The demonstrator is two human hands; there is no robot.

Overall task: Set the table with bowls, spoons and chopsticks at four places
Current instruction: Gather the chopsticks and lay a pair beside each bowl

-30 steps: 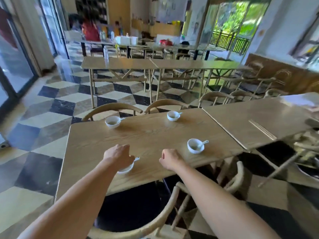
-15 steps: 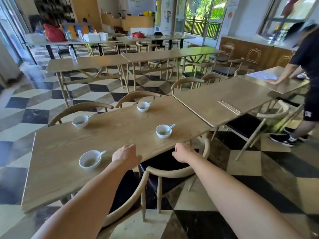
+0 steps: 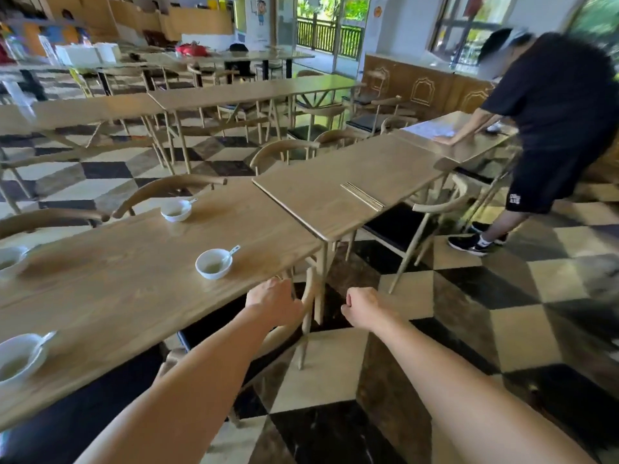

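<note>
Checkered black-and-cream floor (image 3: 335,356), rows of long wooden tables, dining hall.

Near table (image 3: 134,279) carries four white bowls, each with a white spoon lying in it. Bowl one (image 3: 213,263) at about 10 o'clock from the left hand, just inside the table's near edge; its spoon (image 3: 231,254) handle points to 2 o'clock. Bowl two (image 3: 176,210) on the far side, beside a chair back. Bowl three (image 3: 11,257) cut by the frame's left edge, far side. Bowl four (image 3: 20,358) at the near left corner of view, spoon handle up and right.

Chopsticks (image 3: 361,195): a bundle lying flat on the adjoining table (image 3: 335,182) at about 1 o'clock, near its front edge, well apart from all bowls.

Left hand (image 3: 273,301) loosely curled over the top rail of a wooden chair (image 3: 310,296) tucked under the table's end; whether it actually grips the rail is hard to tell. Right hand (image 3: 363,306) closed in a loose fist, holding nothing, over the floor.

Second person (image 3: 552,122) in black clothes at 2 o'clock, leaning on a farther table.
</note>
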